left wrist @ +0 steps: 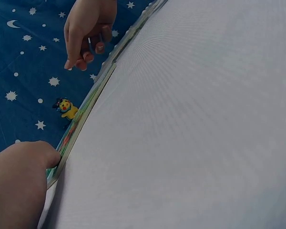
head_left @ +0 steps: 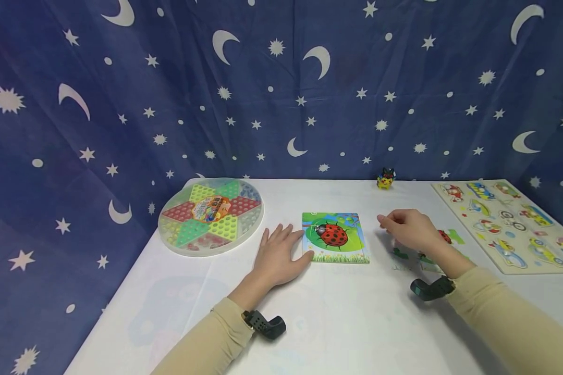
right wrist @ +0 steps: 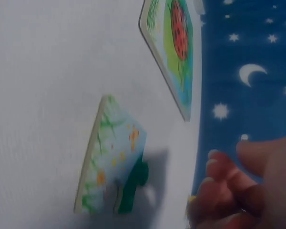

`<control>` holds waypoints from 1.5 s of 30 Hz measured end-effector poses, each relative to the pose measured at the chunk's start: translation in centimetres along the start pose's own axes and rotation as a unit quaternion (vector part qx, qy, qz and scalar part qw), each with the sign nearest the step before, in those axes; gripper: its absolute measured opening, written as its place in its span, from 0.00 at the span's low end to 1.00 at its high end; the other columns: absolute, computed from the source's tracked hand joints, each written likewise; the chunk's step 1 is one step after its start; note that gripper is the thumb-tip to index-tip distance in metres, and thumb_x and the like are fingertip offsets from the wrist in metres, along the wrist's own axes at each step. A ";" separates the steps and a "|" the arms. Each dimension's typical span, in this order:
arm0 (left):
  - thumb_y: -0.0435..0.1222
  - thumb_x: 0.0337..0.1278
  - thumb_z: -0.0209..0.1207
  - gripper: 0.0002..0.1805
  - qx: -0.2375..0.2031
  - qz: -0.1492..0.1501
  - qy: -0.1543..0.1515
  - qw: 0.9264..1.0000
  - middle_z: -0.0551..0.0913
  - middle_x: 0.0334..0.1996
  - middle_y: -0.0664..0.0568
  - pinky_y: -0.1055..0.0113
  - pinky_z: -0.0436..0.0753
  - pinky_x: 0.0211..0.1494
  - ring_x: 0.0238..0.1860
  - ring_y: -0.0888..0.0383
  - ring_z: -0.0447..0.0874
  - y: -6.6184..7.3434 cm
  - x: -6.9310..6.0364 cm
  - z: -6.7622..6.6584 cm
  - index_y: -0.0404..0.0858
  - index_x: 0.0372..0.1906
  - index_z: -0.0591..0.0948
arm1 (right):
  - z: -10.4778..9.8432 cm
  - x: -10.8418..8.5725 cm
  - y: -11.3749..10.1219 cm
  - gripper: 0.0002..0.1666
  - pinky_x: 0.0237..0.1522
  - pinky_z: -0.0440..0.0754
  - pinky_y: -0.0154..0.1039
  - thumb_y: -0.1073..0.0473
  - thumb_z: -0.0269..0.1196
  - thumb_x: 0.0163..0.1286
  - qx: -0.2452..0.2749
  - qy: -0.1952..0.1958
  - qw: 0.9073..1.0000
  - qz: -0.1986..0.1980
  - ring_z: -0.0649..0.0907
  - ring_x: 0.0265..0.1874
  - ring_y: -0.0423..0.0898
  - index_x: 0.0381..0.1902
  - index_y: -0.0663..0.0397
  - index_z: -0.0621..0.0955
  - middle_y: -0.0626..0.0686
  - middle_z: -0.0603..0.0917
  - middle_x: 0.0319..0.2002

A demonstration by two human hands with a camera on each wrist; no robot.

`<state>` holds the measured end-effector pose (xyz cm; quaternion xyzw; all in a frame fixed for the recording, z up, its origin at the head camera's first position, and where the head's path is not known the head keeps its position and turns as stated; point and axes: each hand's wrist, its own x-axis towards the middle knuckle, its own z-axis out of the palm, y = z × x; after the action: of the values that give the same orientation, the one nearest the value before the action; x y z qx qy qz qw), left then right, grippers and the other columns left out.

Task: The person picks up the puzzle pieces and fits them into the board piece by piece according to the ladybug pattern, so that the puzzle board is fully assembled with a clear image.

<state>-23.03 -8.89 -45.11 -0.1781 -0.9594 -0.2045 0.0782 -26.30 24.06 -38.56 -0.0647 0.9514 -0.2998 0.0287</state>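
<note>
Hanging across the back, a blue moon-and-star curtain [head_left: 187, 73] rises behind the white desk [head_left: 356, 323]. On the desk's right lies a vehicle puzzle board [head_left: 494, 208]; toward the left sits a round Chinese checkers set [head_left: 211, 217]. Between them lies the ladybug puzzle board [head_left: 335, 237], flat, its ladybug showing whole. The left hand [head_left: 281, 258] rests spread against its left side, thumb at the near corner; that grip is released, only touching. A sideways push could slide the board, since nothing visible braces the opposite side. The right hand [head_left: 413, 229] hangs over the loose jigsaw pieces [head_left: 457, 237] right of the board. Its fingers are slackly bent, thumb apart, with no piece visible in them, so I judge this grip released too. Lowered carelessly, its palm or wrist could scatter those pieces, because they lie unattached beneath it and partly hidden from the head view. One grass-edged piece [right wrist: 112, 152] shows plainest from the right wrist. Smallest is the yellow Pikachu figurine [head_left: 385, 179] near the far edge, well apart from both hands.
</note>
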 end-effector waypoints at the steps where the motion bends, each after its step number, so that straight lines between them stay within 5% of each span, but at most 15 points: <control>1: 0.60 0.67 0.54 0.36 0.000 0.000 0.000 1.000 0.69 0.74 0.43 0.40 0.46 0.79 0.77 0.41 0.58 0.0 0.0 0.0 0.45 0.71 0.76 | -0.3 0.0 0.4 0.31 0.26 0.73 0.42 0.35 0.54 0.78 -0.005 0.001 1.000 0.002 0.78 0.24 0.47 0.40 0.57 0.85 0.53 0.84 0.30; 18: 0.60 0.67 0.54 0.35 -0.007 -0.003 0.003 1.000 0.69 0.74 0.43 0.39 0.46 0.79 0.78 0.41 0.57 -0.2 -0.1 -0.1 0.45 0.71 0.76 | -4.0 0.1 4.6 0.33 0.27 0.74 0.41 0.40 0.48 0.82 -0.052 -0.026 0.997 0.052 0.79 0.29 0.49 0.53 0.66 0.82 0.55 0.84 0.33; 25: 0.60 0.67 0.54 0.35 -0.005 -0.004 0.001 1.000 0.68 0.74 0.43 0.40 0.45 0.79 0.78 0.42 0.57 -0.1 -0.1 -0.1 0.45 0.71 0.76 | -4.8 -0.3 5.6 0.26 0.39 0.78 0.53 0.47 0.63 0.73 -0.073 -0.042 0.995 0.056 0.79 0.35 0.53 0.52 0.67 0.81 0.57 0.85 0.37; 30: 0.60 0.66 0.55 0.35 -0.009 -0.001 0.001 1.000 0.68 0.74 0.43 0.39 0.45 0.79 0.78 0.41 0.57 0.0 -0.1 -0.1 0.44 0.71 0.76 | -5.2 -0.4 5.7 0.37 0.37 0.80 0.49 0.41 0.73 0.63 -0.088 -0.076 0.991 0.073 0.79 0.38 0.55 0.52 0.69 0.80 0.60 0.83 0.41; 35: 0.60 0.66 0.54 0.35 -0.003 0.000 0.002 1.000 0.69 0.74 0.43 0.39 0.46 0.79 0.77 0.42 0.58 0.0 0.1 -0.1 0.45 0.71 0.76 | -5.7 -0.5 5.6 0.44 0.37 0.80 0.48 0.37 0.75 0.58 -0.106 -0.108 0.985 0.086 0.78 0.38 0.56 0.51 0.72 0.77 0.62 0.82 0.40; 45: 0.60 0.66 0.55 0.35 -0.004 -0.002 0.002 1.000 0.69 0.74 0.43 0.39 0.46 0.79 0.77 0.42 0.58 0.0 0.0 0.0 0.45 0.71 0.76 | -5.0 -0.4 5.4 0.43 0.38 0.81 0.49 0.39 0.76 0.57 -0.085 -0.097 0.989 0.074 0.80 0.42 0.60 0.50 0.72 0.75 0.68 0.81 0.46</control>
<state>-23.09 -8.92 -45.10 -0.1762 -0.9587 -0.2091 0.0789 -26.93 31.36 -37.55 -0.0247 0.9683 -0.2070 0.1375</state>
